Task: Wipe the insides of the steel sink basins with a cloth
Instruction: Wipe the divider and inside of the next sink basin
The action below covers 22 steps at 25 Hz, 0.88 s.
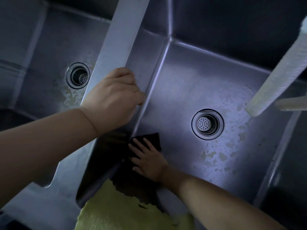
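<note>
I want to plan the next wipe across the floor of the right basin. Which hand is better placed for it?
The right hand. It already presses the dark cloth flat on the floor of the right basin, near the drain. The left hand grips the divider between the basins and holds no cloth.

The light around me is dim and bluish, brightest on the steel rim [114,47] ahead of me. A pale ribbed hose [275,77] slants down from my upper right. My yellow-green garment [126,211] shows at the bottom edge. Beyond that, everything falls into dark shadow.
</note>
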Each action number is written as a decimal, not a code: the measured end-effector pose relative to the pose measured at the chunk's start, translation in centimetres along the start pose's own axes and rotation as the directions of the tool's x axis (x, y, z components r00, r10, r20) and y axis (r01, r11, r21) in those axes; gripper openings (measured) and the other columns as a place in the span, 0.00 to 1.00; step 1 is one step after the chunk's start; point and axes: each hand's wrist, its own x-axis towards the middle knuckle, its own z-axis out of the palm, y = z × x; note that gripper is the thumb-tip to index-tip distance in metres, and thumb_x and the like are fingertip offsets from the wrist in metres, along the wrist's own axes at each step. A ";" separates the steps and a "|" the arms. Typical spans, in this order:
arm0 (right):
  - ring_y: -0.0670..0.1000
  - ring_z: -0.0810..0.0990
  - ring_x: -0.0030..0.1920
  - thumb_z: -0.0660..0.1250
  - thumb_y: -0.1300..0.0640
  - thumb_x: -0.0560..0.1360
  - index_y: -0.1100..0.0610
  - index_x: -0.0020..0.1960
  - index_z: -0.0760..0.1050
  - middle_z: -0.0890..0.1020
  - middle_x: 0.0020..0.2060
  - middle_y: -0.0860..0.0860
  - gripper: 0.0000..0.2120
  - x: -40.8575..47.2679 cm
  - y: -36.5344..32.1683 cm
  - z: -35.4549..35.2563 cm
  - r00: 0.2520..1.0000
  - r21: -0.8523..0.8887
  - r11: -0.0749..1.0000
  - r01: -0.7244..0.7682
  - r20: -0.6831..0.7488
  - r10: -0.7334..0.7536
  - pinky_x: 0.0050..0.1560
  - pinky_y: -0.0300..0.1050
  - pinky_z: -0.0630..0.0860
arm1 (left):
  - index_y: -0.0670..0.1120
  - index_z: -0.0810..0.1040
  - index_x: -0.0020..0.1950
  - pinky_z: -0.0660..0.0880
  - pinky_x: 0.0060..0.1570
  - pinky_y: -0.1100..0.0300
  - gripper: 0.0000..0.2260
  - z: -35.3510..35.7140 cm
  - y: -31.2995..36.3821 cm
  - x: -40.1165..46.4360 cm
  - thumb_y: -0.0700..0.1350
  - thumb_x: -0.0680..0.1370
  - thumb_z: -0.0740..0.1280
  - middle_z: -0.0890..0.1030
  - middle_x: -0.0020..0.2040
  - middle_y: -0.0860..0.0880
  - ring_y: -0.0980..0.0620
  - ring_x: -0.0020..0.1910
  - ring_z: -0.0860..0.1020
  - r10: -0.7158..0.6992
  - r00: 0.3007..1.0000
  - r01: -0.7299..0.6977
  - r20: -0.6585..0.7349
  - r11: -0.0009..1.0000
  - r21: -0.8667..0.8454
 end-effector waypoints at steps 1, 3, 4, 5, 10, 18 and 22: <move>0.59 0.61 0.73 0.55 0.41 0.75 0.47 0.57 0.78 0.69 0.71 0.53 0.19 0.2 1.0 0.1 0.999 -0.035 0.999 0.034 -0.009 -0.034 0.73 0.60 0.48 | 0.48 0.81 0.35 0.67 0.59 0.56 0.09 0.0 -0.1 0.0 0.36 0.65 0.63 0.80 0.32 0.50 0.44 0.39 0.79 0.002 1.000 -0.002 0.007 1.000 0.001; 0.59 0.63 0.73 0.57 0.40 0.73 0.46 0.61 0.77 0.70 0.70 0.53 0.20 0.6 3.2 -0.2 0.998 -0.046 0.998 0.045 -0.031 -0.046 0.72 0.60 0.52 | 0.48 0.80 0.35 0.67 0.58 0.56 0.09 -0.1 -0.2 0.0 0.36 0.65 0.63 0.79 0.31 0.49 0.44 0.39 0.79 0.009 1.000 -0.009 0.006 1.000 0.004; 0.59 0.63 0.72 0.57 0.40 0.73 0.46 0.61 0.76 0.70 0.70 0.53 0.21 0.8 4.4 -0.6 0.998 -0.041 0.999 0.022 -0.059 -0.025 0.71 0.60 0.53 | 0.47 0.80 0.35 0.67 0.58 0.56 0.09 0.0 -0.2 0.0 0.36 0.66 0.63 0.79 0.31 0.49 0.44 0.39 0.78 0.014 1.000 -0.014 0.003 1.000 0.006; 0.60 0.64 0.72 0.57 0.40 0.73 0.47 0.62 0.76 0.70 0.70 0.55 0.22 1.1 5.7 -1.0 0.995 -0.040 0.999 -0.019 -0.099 0.015 0.71 0.60 0.53 | 0.47 0.79 0.34 0.66 0.58 0.57 0.09 0.0 -0.2 -0.1 0.36 0.66 0.62 0.79 0.31 0.49 0.44 0.39 0.78 0.016 1.000 -0.016 0.001 1.000 0.008; 0.60 0.59 0.74 0.58 0.40 0.73 0.52 0.68 0.71 0.64 0.73 0.57 0.27 4.0 14.3 -5.2 0.915 -0.046 0.929 -0.366 -0.201 0.350 0.72 0.60 0.50 | 0.48 0.78 0.34 0.68 0.61 0.55 0.11 0.3 -0.4 0.0 0.37 0.68 0.59 0.77 0.31 0.50 0.46 0.39 0.78 0.014 1.000 -0.014 -0.021 1.000 -0.005; 0.55 0.46 0.77 0.50 0.40 0.78 0.54 0.77 0.51 0.51 0.77 0.54 0.32 8.7 25.0 -11.6 0.704 0.027 0.723 -0.690 -0.208 0.680 0.74 0.56 0.40 | 0.48 0.74 0.32 0.68 0.61 0.53 0.10 0.7 -0.4 -0.1 0.33 0.64 0.60 0.74 0.29 0.49 0.44 0.36 0.76 0.030 0.999 -0.031 0.012 0.995 0.095; 0.55 0.43 0.77 0.48 0.39 0.79 0.50 0.78 0.47 0.48 0.77 0.53 0.31 6.6 25.6 -11.7 0.660 0.038 0.679 -0.734 -0.200 0.724 0.74 0.56 0.38 | 0.47 0.73 0.31 0.67 0.61 0.54 0.10 0.8 0.1 -0.4 0.33 0.63 0.60 0.74 0.28 0.48 0.43 0.36 0.76 0.040 0.998 -0.050 0.056 0.982 0.180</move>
